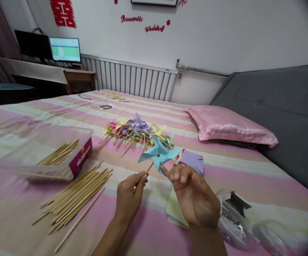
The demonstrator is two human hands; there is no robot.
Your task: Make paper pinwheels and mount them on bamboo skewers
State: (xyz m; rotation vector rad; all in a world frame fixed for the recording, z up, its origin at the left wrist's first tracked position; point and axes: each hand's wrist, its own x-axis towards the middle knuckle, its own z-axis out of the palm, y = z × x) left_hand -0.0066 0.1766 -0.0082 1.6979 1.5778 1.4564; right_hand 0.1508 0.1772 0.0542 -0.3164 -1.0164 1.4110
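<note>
A light blue paper pinwheel (156,153) with a small shiny pin at its centre is held up above the bed. My left hand (131,192) pinches its wooden stick (149,168) just below the blades. My right hand (193,192) is raised beside it, fingers apart, with one fingertip at the lower blade; whether it presses on the blade I cannot tell. Beneath my right hand lies a stack of yellow and blue paper squares (175,209), partly covered. Behind it are purple paper pieces (192,160). A pile of finished pinwheels (136,124) in several colours lies further back.
Loose wooden sticks (79,195) lie at the left, near a clear plastic box (85,133) with more sticks. Clear plastic containers (232,227) with small metal parts sit at the right. A pink pillow (231,124) rests against the grey headboard (279,103).
</note>
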